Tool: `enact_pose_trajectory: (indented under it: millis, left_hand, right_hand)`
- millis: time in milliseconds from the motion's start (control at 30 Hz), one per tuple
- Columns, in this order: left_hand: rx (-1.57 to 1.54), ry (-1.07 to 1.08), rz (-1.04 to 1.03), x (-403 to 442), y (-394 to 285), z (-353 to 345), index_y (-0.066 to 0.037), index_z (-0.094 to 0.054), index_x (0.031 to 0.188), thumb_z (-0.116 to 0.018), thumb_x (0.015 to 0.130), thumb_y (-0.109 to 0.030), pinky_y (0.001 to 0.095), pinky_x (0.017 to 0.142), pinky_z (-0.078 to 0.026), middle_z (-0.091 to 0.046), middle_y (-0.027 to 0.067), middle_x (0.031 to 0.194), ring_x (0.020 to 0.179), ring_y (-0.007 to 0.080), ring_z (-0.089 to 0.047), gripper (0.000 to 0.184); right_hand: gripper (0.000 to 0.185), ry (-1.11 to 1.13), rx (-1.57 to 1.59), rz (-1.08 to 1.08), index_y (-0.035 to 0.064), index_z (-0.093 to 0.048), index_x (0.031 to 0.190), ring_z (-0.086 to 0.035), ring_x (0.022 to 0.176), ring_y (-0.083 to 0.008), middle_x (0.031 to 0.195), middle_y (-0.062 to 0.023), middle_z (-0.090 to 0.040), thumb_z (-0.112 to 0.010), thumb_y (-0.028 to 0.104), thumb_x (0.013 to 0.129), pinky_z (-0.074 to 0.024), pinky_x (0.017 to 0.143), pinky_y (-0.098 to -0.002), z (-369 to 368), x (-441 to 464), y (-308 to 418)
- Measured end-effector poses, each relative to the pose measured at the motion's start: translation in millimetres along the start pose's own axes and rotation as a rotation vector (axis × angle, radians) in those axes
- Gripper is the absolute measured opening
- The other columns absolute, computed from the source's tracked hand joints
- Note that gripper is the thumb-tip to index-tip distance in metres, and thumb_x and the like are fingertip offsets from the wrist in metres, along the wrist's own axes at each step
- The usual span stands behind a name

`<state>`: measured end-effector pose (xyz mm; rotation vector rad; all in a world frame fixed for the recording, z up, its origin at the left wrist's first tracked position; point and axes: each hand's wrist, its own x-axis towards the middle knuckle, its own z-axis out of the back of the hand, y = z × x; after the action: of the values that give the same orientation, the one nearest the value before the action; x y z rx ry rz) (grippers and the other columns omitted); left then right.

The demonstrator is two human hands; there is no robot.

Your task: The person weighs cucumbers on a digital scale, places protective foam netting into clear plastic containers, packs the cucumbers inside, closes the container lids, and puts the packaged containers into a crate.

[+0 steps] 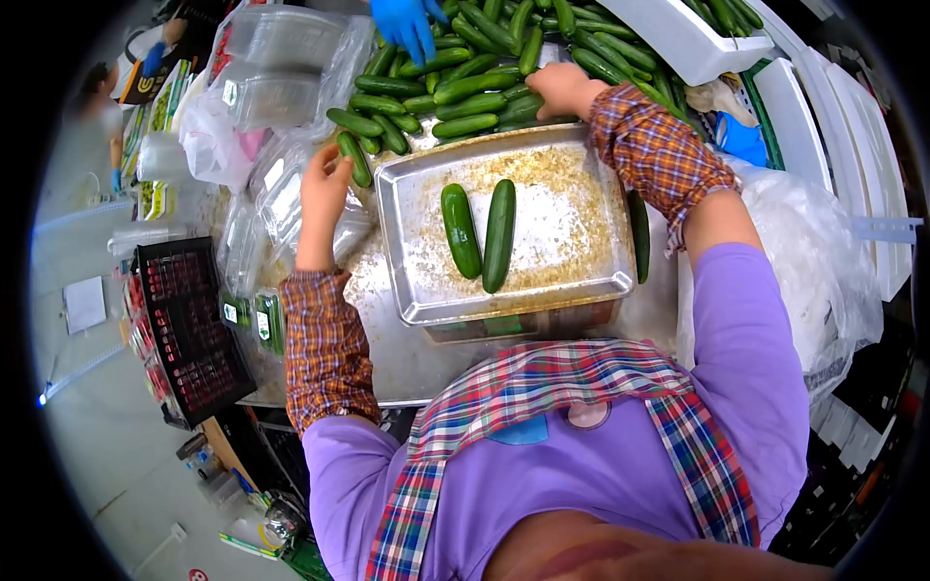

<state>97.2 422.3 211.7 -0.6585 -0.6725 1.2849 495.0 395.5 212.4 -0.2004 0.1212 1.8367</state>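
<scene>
Two cucumbers lie side by side in a worn metal tray in front of me. My left hand is left of the tray, its fingers closed around the lower end of a cucumber. Beyond the tray's far edge, my right hand reaches into a large pile of cucumbers. Its fingers are curled on a cucumber at the near side of the pile, partly hidden by the hand. Another cucumber lies against the tray's right side.
A co-worker's blue-gloved hand is over the pile at the back. Clear plastic containers are stacked at left, above a black crate of packed red produce. White foam boxes and a plastic bag stand at right.
</scene>
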Motion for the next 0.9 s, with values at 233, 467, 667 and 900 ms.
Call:
enact_pose_trajectory:
  millis: [233,467,667,900]
  left_hand:
    - [-0.368,-0.049,0.072,-61.2,-34.2,30.2,-0.001,-0.054,0.118,-0.056,0.09,-0.015,0.0261,0.079,-0.048,-0.059,0.0073,0.114,0.099,0.0129,-0.056,0.032]
    - [-0.636,-0.002,0.058,-110.1,-63.6,13.4,0.001,-0.052,0.117,-0.052,0.092,-0.014,0.0267,0.077,-0.049,-0.063,0.0106,0.106,0.094,0.0159,-0.06,0.029]
    - [-0.623,0.03,0.141,-140.3,-71.5,-6.7,0.002,-0.056,0.11,-0.052,0.091,-0.012,0.0247,0.072,-0.047,-0.065,0.0084,0.094,0.082,0.0123,-0.06,0.024]
    - [0.287,-0.132,-0.496,-188.7,-94.8,-52.5,-0.006,-0.065,0.075,-0.071,0.075,-0.024,0.0333,0.062,-0.045,-0.059,0.0061,0.069,0.071,0.0186,-0.057,0.019]
  right_hand:
    - [0.039,-0.295,0.719,-0.054,0.0007,-0.052,0.102,-0.064,0.073,-0.0227,0.091,-0.0151,-0.062,-0.074,0.015,0.074,-0.0519,0.061,-0.0334,16.7,-23.4,-31.5]
    - [0.038,-0.151,1.403,0.201,0.0044,-0.045,0.125,-0.06,0.099,-0.0177,0.11,-0.0081,-0.059,-0.055,0.017,0.091,-0.053,0.084,-0.0307,55.2,-81.0,-37.7]
    - [0.039,0.138,1.513,0.136,0.0066,-0.043,0.131,-0.061,0.1,-0.0201,0.113,-0.0094,-0.057,-0.047,0.021,0.095,-0.0532,0.087,-0.0315,50.9,-127.1,23.5]
    - [0.039,0.266,1.391,-0.109,0.0025,-0.045,0.129,-0.054,0.065,-0.01,0.069,-0.0011,-0.044,-0.051,0.015,0.093,-0.0578,0.072,-0.0259,15.3,-140.9,76.5]
